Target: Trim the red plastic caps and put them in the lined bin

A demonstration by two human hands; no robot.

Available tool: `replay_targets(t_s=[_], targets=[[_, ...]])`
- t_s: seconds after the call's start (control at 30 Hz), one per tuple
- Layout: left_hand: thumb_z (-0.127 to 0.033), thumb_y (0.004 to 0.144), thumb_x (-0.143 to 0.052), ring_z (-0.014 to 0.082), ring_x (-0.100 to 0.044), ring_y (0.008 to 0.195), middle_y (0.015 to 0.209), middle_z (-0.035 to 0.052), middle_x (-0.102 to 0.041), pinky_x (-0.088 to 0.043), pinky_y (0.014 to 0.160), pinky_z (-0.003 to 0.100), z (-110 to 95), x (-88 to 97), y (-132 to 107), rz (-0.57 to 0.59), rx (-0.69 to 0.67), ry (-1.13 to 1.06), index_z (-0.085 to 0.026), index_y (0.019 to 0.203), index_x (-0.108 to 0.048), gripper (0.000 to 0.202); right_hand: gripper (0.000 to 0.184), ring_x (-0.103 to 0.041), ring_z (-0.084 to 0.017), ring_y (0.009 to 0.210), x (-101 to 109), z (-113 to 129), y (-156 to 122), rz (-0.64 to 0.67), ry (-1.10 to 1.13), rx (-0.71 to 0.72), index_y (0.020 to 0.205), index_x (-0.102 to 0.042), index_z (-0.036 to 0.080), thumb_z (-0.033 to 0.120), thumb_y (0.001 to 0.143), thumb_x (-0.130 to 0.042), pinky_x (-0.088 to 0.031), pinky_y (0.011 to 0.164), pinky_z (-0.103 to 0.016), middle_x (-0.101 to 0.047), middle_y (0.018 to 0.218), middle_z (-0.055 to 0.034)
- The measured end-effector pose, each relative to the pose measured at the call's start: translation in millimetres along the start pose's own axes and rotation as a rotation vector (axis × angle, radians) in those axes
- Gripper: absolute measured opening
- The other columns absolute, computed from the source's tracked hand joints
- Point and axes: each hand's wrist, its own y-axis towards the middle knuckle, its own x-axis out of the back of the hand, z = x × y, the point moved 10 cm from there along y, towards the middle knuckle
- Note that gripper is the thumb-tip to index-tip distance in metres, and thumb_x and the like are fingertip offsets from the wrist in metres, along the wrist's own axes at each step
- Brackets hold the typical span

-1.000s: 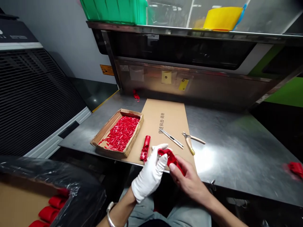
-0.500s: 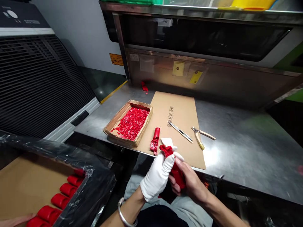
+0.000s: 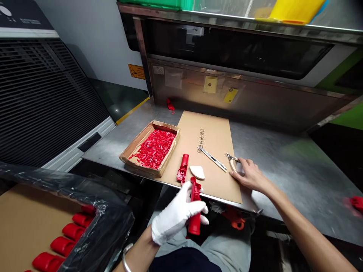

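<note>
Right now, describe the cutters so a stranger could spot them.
On the steel bench lies a brown card sheet. At its right edge, under the bare right hand, are the cutters. Unlike the straight steel strip beside them, they have a pale curved handle.

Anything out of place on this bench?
Two strays: a small red plastic piece lies alone at the back of the steel bench, and another red piece, blurred, sits near its right edge. Both lie far from the cardboard tray of red scraps.
</note>
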Motion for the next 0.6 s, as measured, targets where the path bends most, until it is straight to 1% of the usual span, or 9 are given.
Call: replay_targets(t_s=[0.07,0.13,0.2,0.3,0.37,0.4,0.47,0.53,0.6], targets=[[-0.029,0.082,-0.075,0.0185,-0.074,0.075,0.093,0.0050,-0.069,-0.057,0.074,0.031,1,4.0,-9,0.024,0.008,0.010,-0.020,0.145,-0.031,0.078,0.063,-0.054,-0.041,0.109,-4,-6,1,-0.002,-0.026,-0.013,0.133,-0.052,0.010,0.049,0.084,-0.053,-0.040,0.093,-0.058,-0.055,0.122,-0.0247],[-0.032,0.087,-0.070,0.0191,-0.075,0.077,0.096,0.0069,-0.071,-0.058,0.077,0.033,-2,10.5,-16,0.020,-0.023,0.072,-0.020,0.149,-0.032,0.074,0.061,-0.055,-0.040,0.104,3,-2,-6,-0.036,-0.025,-0.025,0.135,-0.047,0.006,0.045,0.089,-0.045,-0.041,0.090,-0.058,-0.053,0.117,-0.0265],[-0.035,0.090,-0.066,0.0171,-0.073,0.069,0.094,0.0083,-0.072,-0.059,0.068,0.031,-5,14.3,-20,0.005,-0.031,0.170,-0.019,0.145,-0.041,0.063,0.056,-0.057,-0.037,0.102,12,16,-20,-0.050,0.020,0.003,0.135,-0.045,0.006,0.043,0.094,-0.036,-0.043,0.090,-0.054,-0.054,0.115,-0.0249],[-0.038,0.088,-0.067,0.0149,-0.067,0.059,0.089,0.0094,-0.073,-0.055,0.047,0.024,-7,9.9,-21,-0.004,-0.012,0.269,-0.015,0.131,-0.056,0.049,0.046,-0.061,-0.025,0.091,13,64,-52,0.049,0.151,0.132,0.125,-0.051,0.017,0.047,0.100,-0.026,-0.049,0.083,-0.038,-0.061,0.101,-0.0121],[-0.040,0.086,-0.069,0.0154,-0.066,0.060,0.090,0.0105,-0.073,-0.050,0.040,0.020,-9,1.1,-19,0.016,-0.007,0.283,-0.014,0.119,-0.063,0.043,0.041,-0.062,-0.020,0.085,5,103,-76,0.174,0.281,0.248,0.121,-0.051,0.023,0.055,0.099,-0.037,-0.050,0.077,-0.030,-0.064,0.098,-0.0052],[-0.042,0.086,-0.069,0.0156,-0.067,0.060,0.090,0.0105,-0.073,-0.048,0.039,0.019,-11,-3.5,-18,0.030,-0.012,0.283,-0.014,0.115,-0.066,0.040,0.040,-0.061,-0.019,0.085,1,121,-87,0.248,0.395,0.300,0.120,-0.051,0.024,0.055,0.096,-0.046,-0.050,0.076,-0.029,-0.064,0.099,-0.0043],[-0.045,0.088,-0.066,0.0143,-0.065,0.056,0.082,0.0088,-0.073,-0.044,0.037,0.018,-17,-9.3,-18,0.036,-0.033,0.274,-0.014,0.109,-0.067,0.038,0.035,-0.060,-0.017,0.080,-6,146,-102,0.355,0.585,0.339,0.114,-0.053,0.023,0.052,0.094,-0.056,-0.049,0.072,-0.027,-0.063,0.094,-0.0025],[-0.047,0.089,-0.064,0.0117,-0.059,0.048,0.068,0.0051,-0.070,-0.043,0.040,0.018,-25,-7.2,-20,-0.019,-0.079,0.255,-0.014,0.108,-0.065,0.037,0.029,-0.057,-0.016,0.076,-10,157,-108,0.376,0.735,0.300,0.106,-0.055,0.022,0.048,0.095,-0.057,-0.048,0.069,-0.026,-0.061,0.087,-0.0014],[-0.047,0.087,-0.068,0.0095,-0.056,0.046,0.065,0.0027,-0.069,-0.044,0.045,0.019,-39,3.0,-23,-0.153,-0.181,0.224,-0.015,0.104,-0.063,0.036,0.028,-0.057,-0.017,0.078,-14,161,-111,0.356,0.861,0.239,0.099,-0.056,0.022,0.049,0.095,-0.056,-0.048,0.070,-0.026,-0.059,0.085,-0.0014]])
